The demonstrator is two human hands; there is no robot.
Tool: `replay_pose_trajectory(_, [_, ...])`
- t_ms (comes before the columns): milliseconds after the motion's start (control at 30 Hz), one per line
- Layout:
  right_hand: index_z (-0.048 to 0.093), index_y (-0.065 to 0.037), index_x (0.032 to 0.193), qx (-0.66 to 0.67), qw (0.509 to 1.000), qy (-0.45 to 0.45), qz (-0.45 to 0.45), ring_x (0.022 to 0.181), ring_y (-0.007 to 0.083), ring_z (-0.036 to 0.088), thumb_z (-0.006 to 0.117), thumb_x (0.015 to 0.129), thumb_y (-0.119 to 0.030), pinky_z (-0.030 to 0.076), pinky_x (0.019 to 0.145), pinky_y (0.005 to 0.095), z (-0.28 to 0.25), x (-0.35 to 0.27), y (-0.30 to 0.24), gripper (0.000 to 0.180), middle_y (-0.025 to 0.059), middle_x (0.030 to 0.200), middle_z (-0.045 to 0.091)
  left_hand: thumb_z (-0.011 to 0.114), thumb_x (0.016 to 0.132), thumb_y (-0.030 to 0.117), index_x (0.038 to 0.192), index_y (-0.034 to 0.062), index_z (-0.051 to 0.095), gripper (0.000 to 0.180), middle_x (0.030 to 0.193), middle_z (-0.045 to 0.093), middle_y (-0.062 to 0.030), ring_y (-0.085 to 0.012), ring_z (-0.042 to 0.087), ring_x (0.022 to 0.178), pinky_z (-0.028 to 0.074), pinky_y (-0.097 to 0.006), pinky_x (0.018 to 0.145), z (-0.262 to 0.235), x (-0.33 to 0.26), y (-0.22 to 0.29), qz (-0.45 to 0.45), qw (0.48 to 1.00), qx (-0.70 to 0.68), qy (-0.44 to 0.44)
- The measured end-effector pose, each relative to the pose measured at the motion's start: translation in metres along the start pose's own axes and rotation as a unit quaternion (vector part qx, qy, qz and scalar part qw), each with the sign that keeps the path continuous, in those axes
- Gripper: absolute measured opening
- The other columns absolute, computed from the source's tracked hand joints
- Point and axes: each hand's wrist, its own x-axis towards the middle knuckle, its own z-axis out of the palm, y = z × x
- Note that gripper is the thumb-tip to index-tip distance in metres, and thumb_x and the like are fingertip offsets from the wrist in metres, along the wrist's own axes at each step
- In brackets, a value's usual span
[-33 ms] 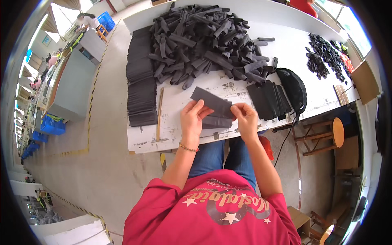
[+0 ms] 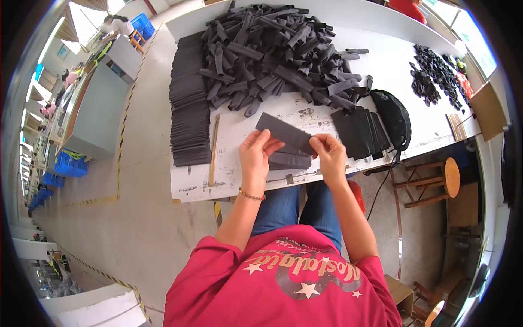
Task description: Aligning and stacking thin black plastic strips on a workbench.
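A flat black fabric strip (image 2: 282, 128) is stretched between my two hands above the table's near edge. My left hand (image 2: 255, 154) pinches it from below with thumb and fingers, and my right hand (image 2: 330, 157) grips its right end between thumb and fingertips. Just under it, more dark flat pieces (image 2: 289, 161) lie on the white table (image 2: 239, 177). Beyond my hands rises a big heap of folded or rolled black fabric pieces (image 2: 267, 54). A long, neat stack of black pieces (image 2: 189, 103) runs along the left, and a smaller fanned stack (image 2: 357, 133) lies right of my right hand.
A thin wooden stick (image 2: 214, 150) lies beside the left stack. A black rounded object (image 2: 391, 120) with a cord sits right of the fanned stack. Small black scraps (image 2: 436, 76) are spread at the far right. A wooden stool (image 2: 449, 177) stands right of the table.
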Motion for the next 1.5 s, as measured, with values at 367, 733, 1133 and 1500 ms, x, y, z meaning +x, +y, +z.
replay_pose_trajectory(367, [0.066, 0.002, 0.097, -0.201, 0.979, 0.012, 0.041, 0.061, 0.0109, 0.056, 0.077, 0.079, -0.010, 0.046, 0.057, 0.0280, 0.005, -0.010, 0.035, 0.024, 0.0035, 0.067, 0.060, 0.078, 0.080, 0.020, 0.084, 0.0003, 0.067, 0.023, 0.084, 0.064, -0.0052, -0.0138, 0.058, 0.070, 0.049, -0.028, 0.068, -0.091, -0.013, -0.034, 0.084, 0.899, 0.415, 0.112])
replay_pose_trajectory(733, [0.058, -0.001, 0.094, -0.424, 0.892, 0.084, -0.130, 0.083, 0.0324, 0.060, 0.067, 0.084, -0.007, 0.048, 0.071, 0.0424, -0.054, 0.014, 0.064, 0.014, 0.0156, 0.088, 0.059, 0.073, 0.085, 0.018, 0.092, 0.0017, 0.066, 0.019, 0.085, 0.063, -0.0056, -0.0147, 0.058, 0.070, 0.048, -0.028, 0.066, -0.038, 0.033, -0.019, 0.244, 0.848, 0.471, 0.026])
replay_pose_trajectory(1133, [0.049, 0.006, 0.131, -0.665, 0.714, -0.097, -0.196, 0.122, 0.0307, 0.041, 0.063, 0.085, -0.044, 0.032, 0.103, 0.0438, -0.078, 0.037, 0.099, 0.069, 0.0144, 0.140, 0.042, 0.076, 0.076, 0.004, 0.094, -0.0025, 0.057, 0.027, 0.086, 0.061, -0.0087, -0.0152, 0.055, 0.058, 0.047, -0.029, 0.055, 0.044, 0.262, -0.144, 0.130, 0.921, 0.231, 0.286])
replay_pose_trajectory(1500, [0.059, 0.007, 0.116, -0.636, 0.706, -0.212, -0.227, 0.105, 0.0280, 0.053, 0.058, 0.076, -0.007, 0.045, 0.092, 0.0354, -0.120, -0.026, 0.082, 0.042, 0.0157, 0.122, 0.057, 0.061, 0.084, -0.006, 0.094, -0.0038, 0.056, 0.012, 0.084, 0.063, -0.0125, -0.0249, 0.066, 0.064, 0.058, -0.034, 0.060, 0.060, 0.227, -0.121, -0.049, 0.985, 0.104, 0.131])
